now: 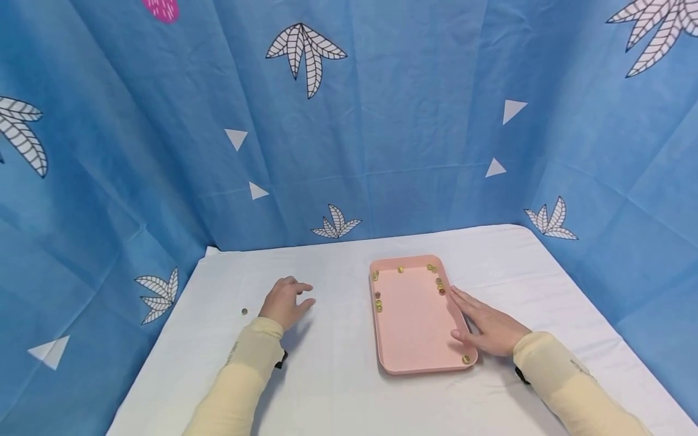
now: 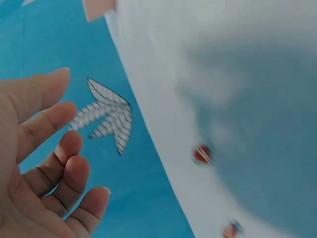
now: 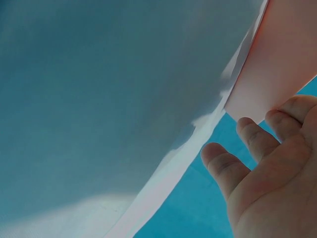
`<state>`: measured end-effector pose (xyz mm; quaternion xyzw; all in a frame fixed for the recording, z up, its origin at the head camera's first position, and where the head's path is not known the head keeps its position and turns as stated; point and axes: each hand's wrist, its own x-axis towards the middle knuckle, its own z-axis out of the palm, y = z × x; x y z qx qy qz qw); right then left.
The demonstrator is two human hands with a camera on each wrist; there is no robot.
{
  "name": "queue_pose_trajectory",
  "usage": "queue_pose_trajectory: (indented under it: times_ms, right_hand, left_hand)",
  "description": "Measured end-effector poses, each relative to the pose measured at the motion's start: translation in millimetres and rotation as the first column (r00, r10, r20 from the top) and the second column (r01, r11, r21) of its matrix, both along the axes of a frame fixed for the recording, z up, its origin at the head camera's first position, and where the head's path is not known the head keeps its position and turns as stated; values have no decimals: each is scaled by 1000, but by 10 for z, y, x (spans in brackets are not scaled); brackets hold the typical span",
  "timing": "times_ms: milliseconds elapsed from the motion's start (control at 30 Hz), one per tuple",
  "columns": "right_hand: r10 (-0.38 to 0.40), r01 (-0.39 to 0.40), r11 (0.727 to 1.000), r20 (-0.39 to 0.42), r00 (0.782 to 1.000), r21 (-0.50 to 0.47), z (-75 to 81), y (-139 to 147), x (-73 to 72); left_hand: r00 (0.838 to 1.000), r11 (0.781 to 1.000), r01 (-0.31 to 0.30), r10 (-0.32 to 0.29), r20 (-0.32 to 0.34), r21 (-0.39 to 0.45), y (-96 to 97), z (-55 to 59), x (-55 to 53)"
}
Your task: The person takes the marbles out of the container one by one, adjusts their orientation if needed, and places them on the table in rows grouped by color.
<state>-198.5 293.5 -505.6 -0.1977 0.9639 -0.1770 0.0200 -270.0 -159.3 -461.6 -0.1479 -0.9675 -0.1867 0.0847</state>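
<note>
A pink tray (image 1: 420, 330) lies on the white cloth, with several small glass marbles along its inner edges, one of them a yellowish marble (image 1: 466, 360) at the near right corner. My right hand (image 1: 491, 327) touches the tray's right rim, fingers extended and thumb over the edge. In the right wrist view its fingers lie beside the tray's pink wall (image 3: 277, 64). My left hand (image 1: 285, 301) hovers left of the tray, fingers loosely bent, holding nothing visible. In the left wrist view a red-striped marble (image 2: 202, 154) and a blurred orange-blue marble (image 2: 232, 229) lie on the cloth.
White cloth (image 1: 332, 387) covers the table. A single marble (image 1: 244, 311) lies on it, left of the left hand. Blue patterned curtains (image 1: 392, 133) close off the back and both sides.
</note>
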Motion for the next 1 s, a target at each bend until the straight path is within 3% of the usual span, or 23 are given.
queue_pose_trajectory:
  times_ms: [267,467,767,1000]
  right_hand:
    - [11,-11,1000,-17,1000,-11,-6,2,-1]
    - [9,-9,1000,-14,1000,-18,-5,-17,12]
    - [-4,4,1000,-16,1000,-9,8,-30,24]
    - [-14,14,1000,-7,1000,-6,11,-35,26]
  left_hand:
    - [998,998,63,-63,-7,-2,391,73,-32]
    - [994,993,104,-105,-17,-52,677,115,-37]
    - [990,987,141,-139,32,-74,1103,220,-64]
    - [976,975,213,-210,61,-64,1547,270,-48]
